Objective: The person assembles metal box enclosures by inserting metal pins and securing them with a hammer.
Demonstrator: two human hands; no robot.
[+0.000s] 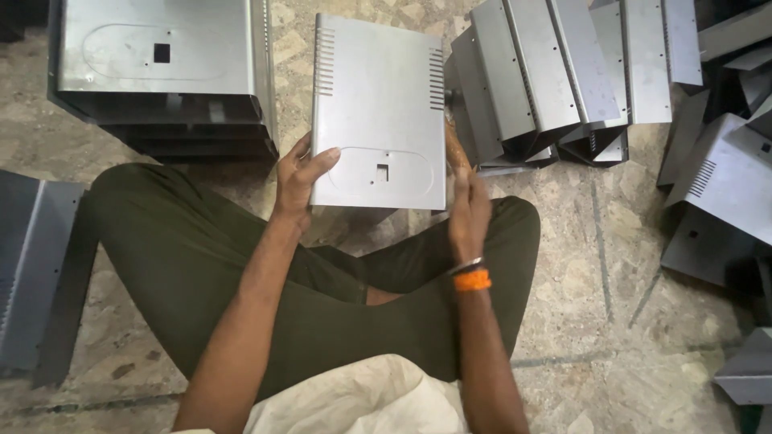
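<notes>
You hold a grey sheet-metal panel (pixel 378 112), slotted along both edges, above your crossed legs: your left hand (pixel 299 177) grips its near-left corner, thumb on top, while your right hand (pixel 468 210) presses a wooden-handled tool (pixel 455 149) against its right edge. Matching folded panels are stacked on the stone floor (pixel 595 265), one pile (pixel 161 72) to the left, another (pixel 555 72) to the right.

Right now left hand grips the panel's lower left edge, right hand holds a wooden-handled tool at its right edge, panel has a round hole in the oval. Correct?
Not quite. In the head view the hole in the metal panel is square, not round. The rest stands: left hand grips the lower left edge, right hand holds the wooden-handled tool at the right edge.
</notes>
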